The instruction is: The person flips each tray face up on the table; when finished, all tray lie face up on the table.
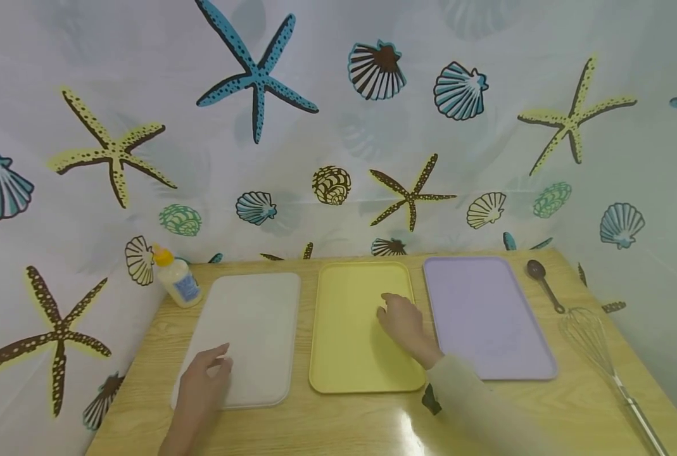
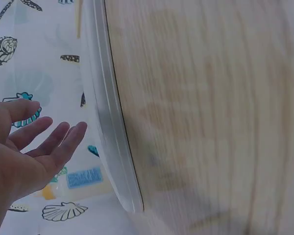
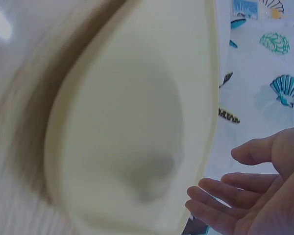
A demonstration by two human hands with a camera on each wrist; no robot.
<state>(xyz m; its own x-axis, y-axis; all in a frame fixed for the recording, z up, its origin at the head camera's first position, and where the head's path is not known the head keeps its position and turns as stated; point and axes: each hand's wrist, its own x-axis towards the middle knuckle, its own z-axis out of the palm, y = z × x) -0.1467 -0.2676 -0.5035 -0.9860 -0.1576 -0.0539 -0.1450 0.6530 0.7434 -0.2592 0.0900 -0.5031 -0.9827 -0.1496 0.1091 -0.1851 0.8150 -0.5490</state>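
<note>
The left hand (image 1: 202, 380) and right hand (image 1: 403, 322), well apart, hung empty and relaxed over the white rectangular plastic tray (image 1: 261, 335) at lower left and yellow rectangular plastic tray (image 1: 344, 332) at lower centre; careful work probably called for slow movements clear of both rims.

The left tray (image 1: 258, 329) is plain white, the middle tray (image 1: 344, 329) plain yellow, and the right tray (image 1: 480, 316) plain lavender. The tabletop (image 1: 338, 424) is pale yellowish wood with a streaked grain. The white backdrop cloth (image 1: 315, 139) bears starfish (image 1: 258, 77) in speckled blue, yellow and brown, and shells (image 1: 461, 90) ribbed in blue, brown and yellow or mottled green. At far left, the bottle (image 1: 173, 278) shows a whitish body, orange-yellow cap (image 1: 163, 256) and blue label (image 1: 187, 288). At right, the spoon (image 1: 536, 270) is dark brown, the whisk (image 1: 622, 391) silvery. The right sleeve (image 1: 475, 399) is cream.
</note>
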